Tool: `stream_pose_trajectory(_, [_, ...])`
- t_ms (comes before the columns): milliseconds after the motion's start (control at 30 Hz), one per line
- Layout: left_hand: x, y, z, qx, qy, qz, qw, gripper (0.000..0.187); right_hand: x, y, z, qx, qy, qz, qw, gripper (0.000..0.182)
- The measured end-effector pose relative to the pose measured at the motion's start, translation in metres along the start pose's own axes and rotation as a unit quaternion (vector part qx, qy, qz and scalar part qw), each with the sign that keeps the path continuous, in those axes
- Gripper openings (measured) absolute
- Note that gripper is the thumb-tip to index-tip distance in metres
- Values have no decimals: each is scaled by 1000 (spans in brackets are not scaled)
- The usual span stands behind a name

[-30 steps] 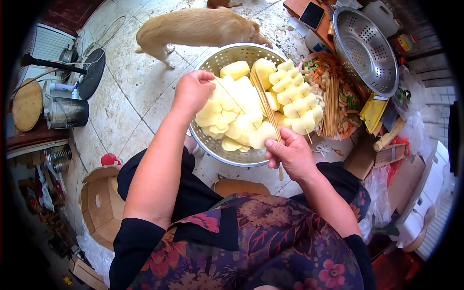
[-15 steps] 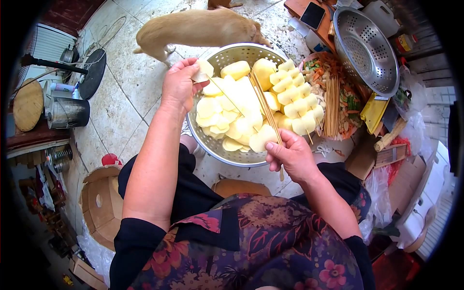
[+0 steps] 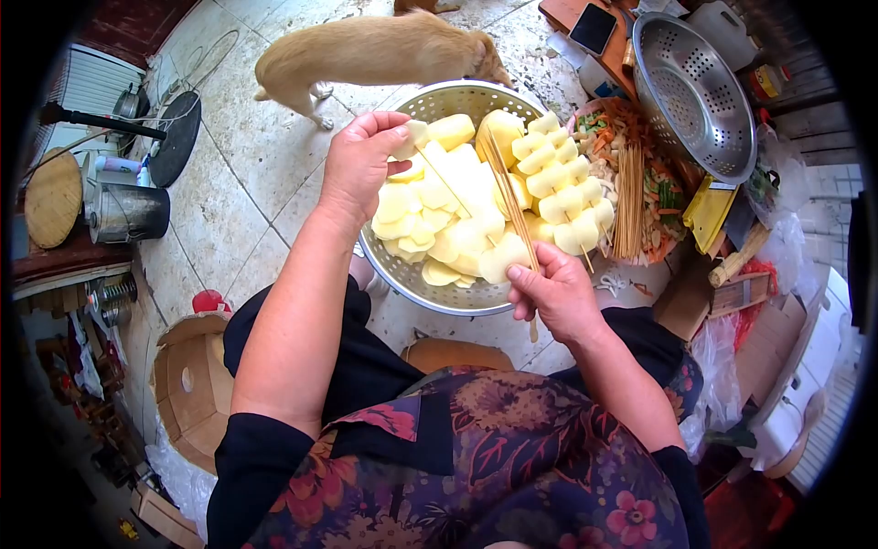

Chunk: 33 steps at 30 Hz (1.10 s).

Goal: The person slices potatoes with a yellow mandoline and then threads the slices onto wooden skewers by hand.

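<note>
My left hand (image 3: pixel 358 169) pinches a pale potato slice (image 3: pixel 414 139) at the upper end of a thin wooden skewer (image 3: pixel 446 187). Near that skewer's lower end is another potato slice (image 3: pixel 503 258), touching the fingers of my right hand (image 3: pixel 560 295). A small bunch of bare skewers (image 3: pixel 508 197) is closed in my right hand and points up and away. Beneath both hands stands a metal colander (image 3: pixel 395 282) with loose potato slices (image 3: pixel 399 203) and peeled whole potatoes (image 3: pixel 451 131). Several threaded potato skewers (image 3: pixel 560 190) lie along its right side.
A tan dog (image 3: pixel 366 59) stands on the tiles just beyond the colander. To the right are a thick bundle of skewers (image 3: pixel 627 201) on cut vegetables (image 3: pixel 663 165) and a second colander (image 3: pixel 692 101). A cardboard box (image 3: pixel 192 380) sits at my left; a phone (image 3: pixel 593 29) lies far right.
My left hand has moved right with its potato slice, over the colander's edge. My right hand has shifted slightly right with the skewers. The dog's head has moved a little.
</note>
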<state>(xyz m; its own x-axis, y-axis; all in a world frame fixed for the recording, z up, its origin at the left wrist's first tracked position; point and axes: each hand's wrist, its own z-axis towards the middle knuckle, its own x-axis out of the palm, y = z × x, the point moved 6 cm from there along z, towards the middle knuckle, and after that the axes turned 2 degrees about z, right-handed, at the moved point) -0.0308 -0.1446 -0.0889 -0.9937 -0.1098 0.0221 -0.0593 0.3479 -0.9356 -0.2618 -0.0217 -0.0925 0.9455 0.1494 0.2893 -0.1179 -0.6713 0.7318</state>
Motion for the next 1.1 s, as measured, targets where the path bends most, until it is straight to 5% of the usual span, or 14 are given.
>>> stream_pose_trajectory(367, [-12, 10, 3, -75, -25, -131, 988, 17, 4, 2, -3, 7, 21, -29, 999, 18])
stream_pose_trajectory(800, [45, 37, -33, -226, 176, -37, 957, 22, -2, -1, 2, -10, -3, 48, 999, 20])
stream_pose_trajectory(1033, [36, 31, -20, -175, 157, -18, 972, 18, -4, 5, 2, -27, -21, 58, 998, 21])
stream_pose_trajectory(1100, [14, 23, -5, -107, 21, 67, 992, 15, -6, 7, 2, -35, -32, 62, 997, 19])
